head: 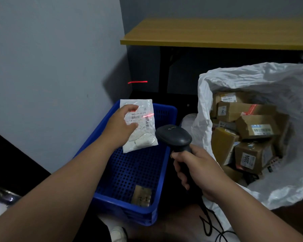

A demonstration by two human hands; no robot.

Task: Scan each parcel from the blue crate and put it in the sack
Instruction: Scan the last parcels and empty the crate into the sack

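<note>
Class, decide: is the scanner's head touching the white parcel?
Apart. In the head view, blue crate shows between scanner and white parcel.

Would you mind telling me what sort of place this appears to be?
Probably a small parcel-sorting room: a handheld barcode scanner aimed at a labelled white parcel, a white sack full of cardboard boxes, and a blue crate.

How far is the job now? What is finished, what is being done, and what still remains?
Done: many brown boxes already lie in the sack. In hand: the left hand holds a white parcel over the crate while the right hand aims the scanner; its red line crosses the label. Left: one small brown parcel in the crate.
</note>
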